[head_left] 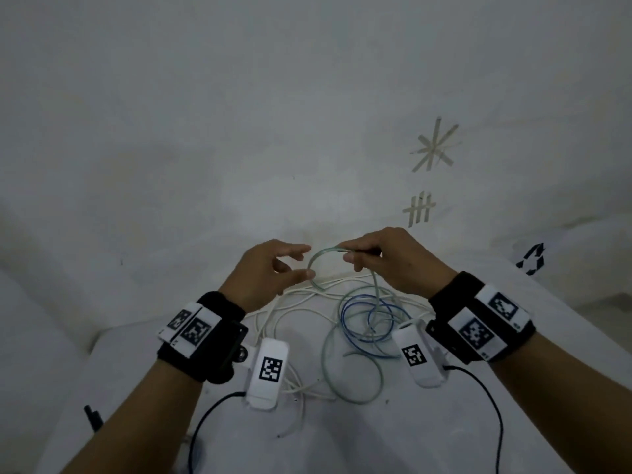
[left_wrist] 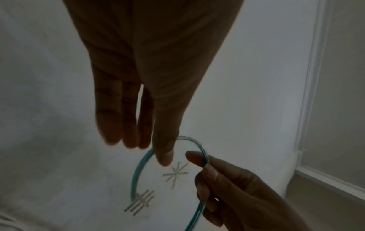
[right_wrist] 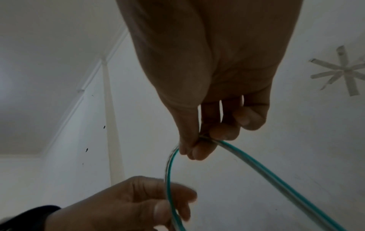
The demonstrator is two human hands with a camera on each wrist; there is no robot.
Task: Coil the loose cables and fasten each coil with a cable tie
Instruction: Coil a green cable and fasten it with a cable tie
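Note:
A green cable (head_left: 313, 261) lies tangled on the white table (head_left: 444, 422) with a blue cable (head_left: 345, 313) and a white cable (head_left: 273, 316). My right hand (head_left: 349, 253) pinches the green cable between thumb and fingers and holds one loop of it up. In the right wrist view the pinch (right_wrist: 194, 146) shows two strands of green cable (right_wrist: 276, 176) leaving it. My left hand (head_left: 301, 262) is beside the loop with straight fingers, its thumb tip touching the strand. The left wrist view shows that thumb (left_wrist: 165, 157) across the loop (left_wrist: 136, 176).
Tape marks, a star (head_left: 434, 148) and a hash (head_left: 419, 208), are on the pale surface beyond the table. A box with a recycling symbol (head_left: 531, 260) stands at the right. A small black object (head_left: 92, 417) sits by the table's left edge.

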